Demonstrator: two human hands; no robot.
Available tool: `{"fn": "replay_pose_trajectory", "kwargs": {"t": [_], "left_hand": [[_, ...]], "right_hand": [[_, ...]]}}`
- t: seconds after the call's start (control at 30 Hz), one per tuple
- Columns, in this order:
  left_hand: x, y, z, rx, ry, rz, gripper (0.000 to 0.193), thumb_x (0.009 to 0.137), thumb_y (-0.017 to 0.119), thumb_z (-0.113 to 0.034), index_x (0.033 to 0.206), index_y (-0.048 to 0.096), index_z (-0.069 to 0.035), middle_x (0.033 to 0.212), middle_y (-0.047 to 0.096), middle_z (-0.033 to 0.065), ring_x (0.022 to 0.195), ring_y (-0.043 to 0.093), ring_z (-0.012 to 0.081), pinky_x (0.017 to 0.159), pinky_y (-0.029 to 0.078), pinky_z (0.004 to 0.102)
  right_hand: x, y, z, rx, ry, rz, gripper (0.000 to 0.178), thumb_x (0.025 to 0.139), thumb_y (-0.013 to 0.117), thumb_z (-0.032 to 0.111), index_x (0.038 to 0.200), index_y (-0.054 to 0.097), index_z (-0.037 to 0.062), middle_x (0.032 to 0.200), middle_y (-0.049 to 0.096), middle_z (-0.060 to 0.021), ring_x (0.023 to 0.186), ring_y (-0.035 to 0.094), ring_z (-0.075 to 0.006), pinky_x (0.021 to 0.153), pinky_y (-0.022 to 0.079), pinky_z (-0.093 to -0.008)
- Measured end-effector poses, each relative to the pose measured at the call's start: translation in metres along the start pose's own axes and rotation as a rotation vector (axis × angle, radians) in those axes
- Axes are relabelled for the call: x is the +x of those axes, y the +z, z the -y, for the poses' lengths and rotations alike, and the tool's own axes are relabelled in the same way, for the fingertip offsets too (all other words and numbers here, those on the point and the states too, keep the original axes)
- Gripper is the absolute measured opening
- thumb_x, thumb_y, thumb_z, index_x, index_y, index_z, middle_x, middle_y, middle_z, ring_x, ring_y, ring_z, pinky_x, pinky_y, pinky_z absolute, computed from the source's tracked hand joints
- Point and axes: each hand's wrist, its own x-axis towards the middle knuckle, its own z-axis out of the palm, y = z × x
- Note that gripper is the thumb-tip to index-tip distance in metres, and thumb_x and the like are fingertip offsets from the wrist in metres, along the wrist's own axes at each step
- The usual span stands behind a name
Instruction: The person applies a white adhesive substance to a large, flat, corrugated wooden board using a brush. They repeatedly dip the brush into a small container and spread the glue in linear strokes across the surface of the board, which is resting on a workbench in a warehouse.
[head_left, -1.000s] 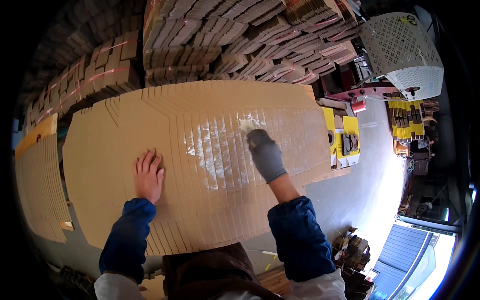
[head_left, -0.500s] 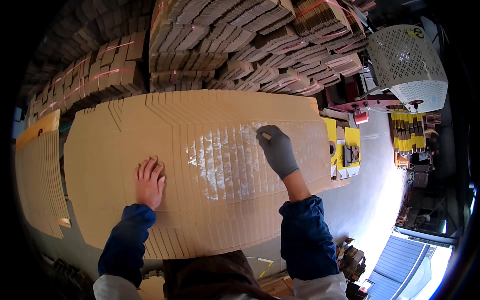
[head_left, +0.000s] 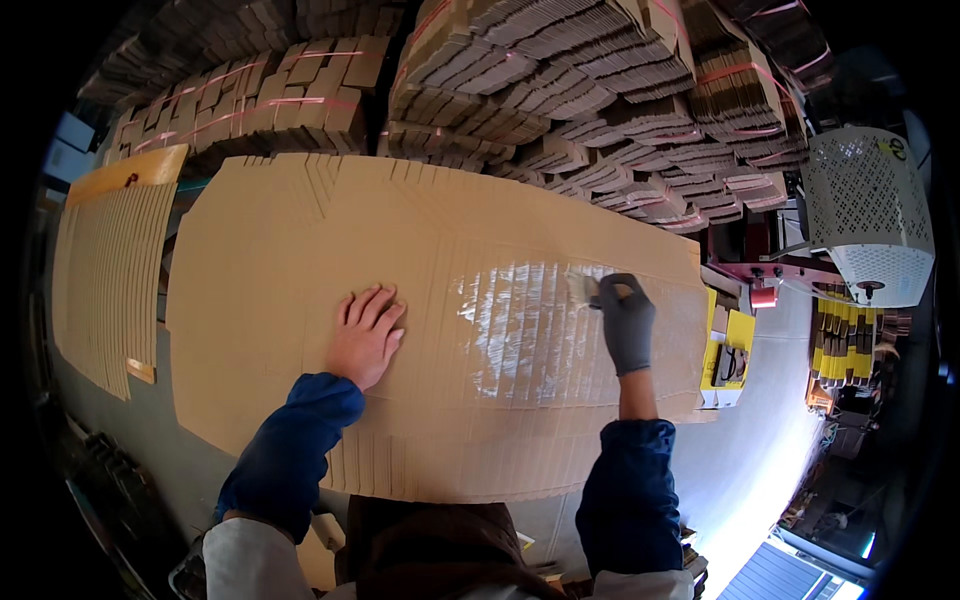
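Flat cardboard sheets (head_left: 270, 260) lie fanned in front of me, their edges overlapping in narrow steps. A shiny, whitish wet-looking coating (head_left: 515, 330) covers the steps right of the middle. In a dark grey glove, my right hand (head_left: 627, 320) is closed around a flat brush (head_left: 583, 290). Its pale bristle end touches the upper right part of the shiny patch; most of the handle is hidden by the fingers. My bare left hand (head_left: 367, 335) rests palm down on the cardboard, left of the patch, fingers loosely spread.
Strapped bundles of folded cardboard (head_left: 560, 90) are piled behind the sheets. Another fanned stack (head_left: 110, 270) stands at the left, by a wooden board (head_left: 130, 175). A perforated metal machine guard (head_left: 865, 190) is at the far right, near a yellow box (head_left: 738, 345).
The whole view has shifted, so the cardboard appears farther right. My right hand has turned more upright, and more of the brush shows. My left hand stays flat on the cardboard.
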Motion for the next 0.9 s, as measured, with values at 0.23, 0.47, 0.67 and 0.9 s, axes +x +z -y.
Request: {"fn": "replay_pose_trajectory", "kwargs": {"t": [0.23,0.47,0.67,0.9], "left_hand": [[-0.001,0.001,0.001,-0.009,0.01,0.017,0.039,0.097,0.056,-0.034,0.131,0.058,-0.015,0.146,0.048,0.0048,0.14,0.038,0.0248,0.116,0.027,0.052],[-0.002,-0.001,0.004,-0.085,0.013,-0.032,0.039,0.094,0.06,-0.03,0.129,0.059,-0.014,0.145,0.049,0.0054,0.139,0.038,0.0258,0.116,0.027,0.053],[-0.005,0.002,0.009,-0.096,0.011,-0.06,0.039,0.093,0.061,-0.029,0.13,0.059,-0.015,0.145,0.049,0.0057,0.139,0.039,0.0258,0.115,0.027,0.0535],[-0.005,0.001,0.01,-0.052,0.015,-0.016,0.039,0.095,0.059,-0.032,0.131,0.058,-0.016,0.146,0.047,0.0043,0.14,0.036,0.0246,0.116,0.027,0.0535]], "right_hand": [[-0.025,0.096,0.087,0.22,-0.066,0.073,0.009,0.094,0.062,0.006,0.096,0.065,-0.002,0.089,0.068,-0.0083,0.079,0.07,-0.0157,0.07,0.058,-0.0288],[-0.024,0.144,0.095,0.474,0.12,0.099,0.012,0.095,0.062,0.007,0.099,0.064,-0.0042,0.089,0.069,-0.0092,0.077,0.072,-0.0177,0.069,0.058,-0.0294],[-0.021,0.147,0.104,0.417,0.059,0.019,0.013,0.095,0.061,0.008,0.097,0.064,-0.0038,0.087,0.068,-0.0094,0.076,0.071,-0.0174,0.068,0.058,-0.0299],[-0.023,0.144,0.095,0.336,0.1,0.013,0.012,0.095,0.062,0.01,0.095,0.065,-0.0018,0.086,0.069,-0.0082,0.079,0.069,-0.0155,0.071,0.055,-0.0285]]}}
